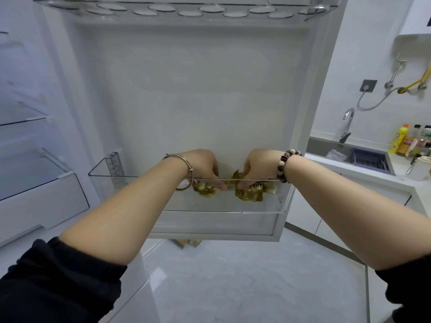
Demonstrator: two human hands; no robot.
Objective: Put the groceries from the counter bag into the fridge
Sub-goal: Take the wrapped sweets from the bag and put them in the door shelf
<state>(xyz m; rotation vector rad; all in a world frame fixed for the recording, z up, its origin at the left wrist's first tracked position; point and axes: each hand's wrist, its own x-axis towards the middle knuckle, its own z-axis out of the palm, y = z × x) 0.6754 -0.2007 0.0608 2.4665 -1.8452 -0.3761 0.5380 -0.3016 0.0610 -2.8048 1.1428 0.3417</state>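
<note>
Both my hands reach into the clear lower bin (210,207) of the open fridge door (198,89). Gold-wrapped items (250,193) lie inside the bin, seen through its clear wall. My left hand (200,165), with a silver bangle on the wrist, has its fingers curled down onto the left gold-wrapped item (205,191). My right hand (261,165), with a bead bracelet, pinches the gold wrapping in the middle of the bin. The fingertips are partly hidden behind the bin's rim.
An egg tray shelf (186,9) sits at the top of the door. Glass shelves and a drawer (39,183) of the fridge interior are at left. At right are a counter with a sink (368,159), a tap and bottles (410,141). Something gold lies on the floor (189,242) under the door.
</note>
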